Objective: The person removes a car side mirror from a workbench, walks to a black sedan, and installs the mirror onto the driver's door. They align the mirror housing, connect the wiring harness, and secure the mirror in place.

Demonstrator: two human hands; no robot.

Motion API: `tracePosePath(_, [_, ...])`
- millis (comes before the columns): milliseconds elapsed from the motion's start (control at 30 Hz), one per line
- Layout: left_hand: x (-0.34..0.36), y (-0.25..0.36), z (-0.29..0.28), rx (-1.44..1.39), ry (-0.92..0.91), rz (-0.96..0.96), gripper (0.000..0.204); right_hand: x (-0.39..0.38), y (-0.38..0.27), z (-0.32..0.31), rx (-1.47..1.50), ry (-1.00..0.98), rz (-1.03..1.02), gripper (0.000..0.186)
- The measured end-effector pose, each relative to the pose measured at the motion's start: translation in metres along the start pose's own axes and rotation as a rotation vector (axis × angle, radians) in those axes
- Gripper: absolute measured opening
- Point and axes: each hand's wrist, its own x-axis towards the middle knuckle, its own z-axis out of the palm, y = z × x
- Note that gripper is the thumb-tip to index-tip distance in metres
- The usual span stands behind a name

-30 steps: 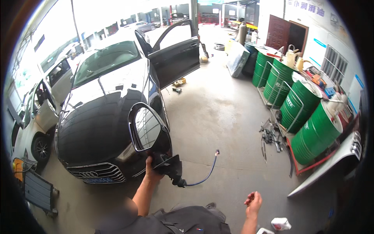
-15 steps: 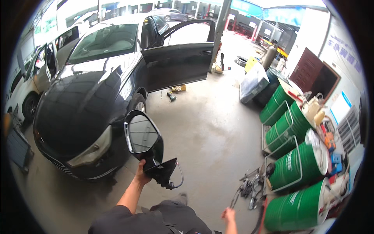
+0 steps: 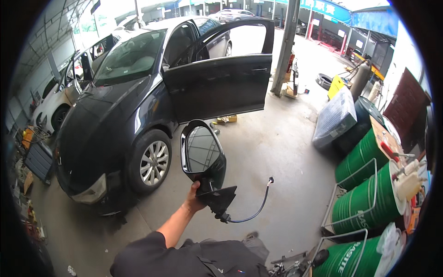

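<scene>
— What's nearest?

— The person's dark sleeve at the bottom edge, with the left forearm reaching up from it. The left hand (image 3: 194,199) is wrapped around the base of a detached side mirror (image 3: 203,161), fingers curled shut on its black mount.

— And the right hand?

— Out of sight, so I cannot tell how it stands.

— Where does the mirror sit?

— Held up in the air in the middle of the scene, glass facing the person, housing upright. A black cable (image 3: 256,210) hangs from the mount and curves up to the right, ending in a small plug, free of the floor.

— What's around it?

— To the near right, green drums (image 3: 364,207) lie on their sides in a wire rack. Further right and beyond them, a wrapped grey bundle (image 3: 334,119).

— And on the left?

— A black car (image 3: 115,115) just beyond the mirror, its front wheel (image 3: 153,161) close by, and its front door (image 3: 221,85) swung wide open toward the right. Past it, at the far left, a lighter car (image 3: 62,99) with a door open too. Far back stands a grey pillar (image 3: 286,46).
</scene>
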Motion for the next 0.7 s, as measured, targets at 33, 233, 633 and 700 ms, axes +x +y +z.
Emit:
tracePosePath(33, [0.024, -0.003, 0.003, 0.004, 0.029, 0.022, 0.067, 0.037, -0.044, -0.017, -0.057, -0.006, -0.025, 0.045])
tracePosePath(233, [0.123, 0.005, 0.015, -0.045, 0.192, 0.178, 0.064, 0.217, -0.453, -0.164, -0.435, 0.205, -0.629, 0.032])
tracePosePath(633, [0.346, 0.132, -0.075, 0.001, 0.499, 0.503, 0.065, 0.122, -0.989, 0.173, -0.081, -0.316, -0.851, 0.023])
tracePosePath(700, [0.361, 0.139, -0.086, -0.037, 0.532, 0.516, 0.063, 0.111, -1.009, 0.248, -0.172, -0.422, -0.886, 0.024])
